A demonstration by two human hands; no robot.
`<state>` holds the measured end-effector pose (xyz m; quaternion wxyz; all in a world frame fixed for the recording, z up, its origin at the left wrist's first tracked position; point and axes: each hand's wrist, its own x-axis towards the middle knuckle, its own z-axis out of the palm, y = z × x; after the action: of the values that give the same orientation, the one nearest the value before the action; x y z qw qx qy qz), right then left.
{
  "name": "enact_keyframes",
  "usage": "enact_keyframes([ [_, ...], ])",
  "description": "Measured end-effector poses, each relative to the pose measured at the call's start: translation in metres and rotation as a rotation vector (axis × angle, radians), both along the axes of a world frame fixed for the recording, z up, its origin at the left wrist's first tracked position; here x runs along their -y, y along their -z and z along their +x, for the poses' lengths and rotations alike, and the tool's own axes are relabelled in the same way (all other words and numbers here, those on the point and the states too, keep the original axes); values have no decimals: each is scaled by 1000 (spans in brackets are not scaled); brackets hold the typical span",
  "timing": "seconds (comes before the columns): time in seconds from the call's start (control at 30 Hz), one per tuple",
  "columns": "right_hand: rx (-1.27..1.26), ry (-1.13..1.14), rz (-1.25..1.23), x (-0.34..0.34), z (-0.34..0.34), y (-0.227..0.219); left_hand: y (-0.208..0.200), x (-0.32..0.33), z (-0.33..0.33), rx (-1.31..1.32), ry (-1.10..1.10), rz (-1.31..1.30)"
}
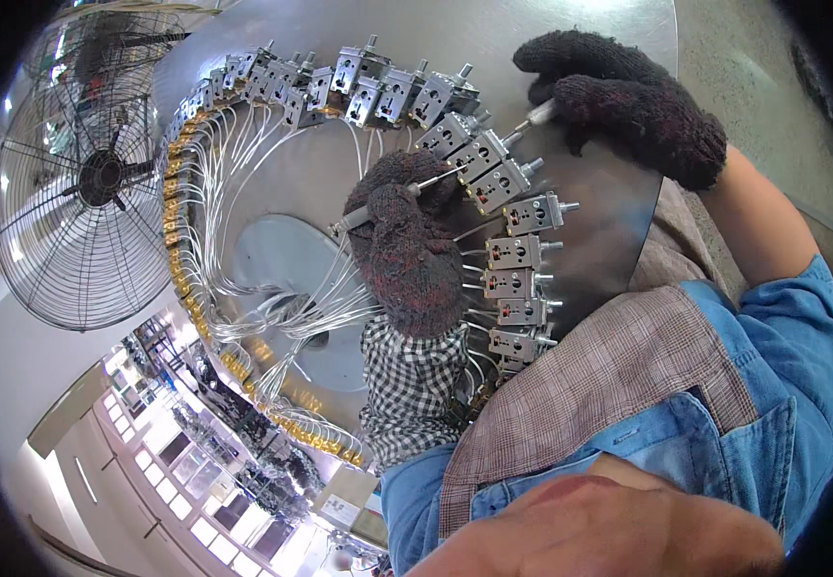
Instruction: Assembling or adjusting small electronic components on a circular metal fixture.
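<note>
Both my hands wear dark knitted gloves. My left hand [402,245], in a checkered sleeve, is closed around a thin screwdriver [392,202] with a pale handle. Its metal shaft points up and right to a small metal control box [474,154] with a stub spindle, and the tip seems to touch it. At the upper right my right hand [618,101] is closed on a second slim tool [540,113] with a whitish handle. Its tip lies close to that same box's spindle. Similar metal boxes [511,284] stand in a curved row along the round fixture, and the left glove hides part of it.
Pale thin leads [234,183] run from the boxes toward brass-coloured fittings [174,231] along the fixture's left edge. A grey disc [282,255] sits mid-fixture. A large wire-caged fan [80,183] stands at left. The metal tabletop [590,221] reaches an edge at the right.
</note>
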<state>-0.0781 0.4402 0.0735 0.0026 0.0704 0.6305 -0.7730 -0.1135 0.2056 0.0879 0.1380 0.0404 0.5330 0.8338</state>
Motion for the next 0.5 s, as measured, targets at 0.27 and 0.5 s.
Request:
enact_keyframes([
  [0.27,48,-35,37,-2,0,-4,-17,-11,6,146,-77,-15],
  [0.5,70,13,77,-1,-5,-11,-10,-12,-1,45,-69,-38],
])
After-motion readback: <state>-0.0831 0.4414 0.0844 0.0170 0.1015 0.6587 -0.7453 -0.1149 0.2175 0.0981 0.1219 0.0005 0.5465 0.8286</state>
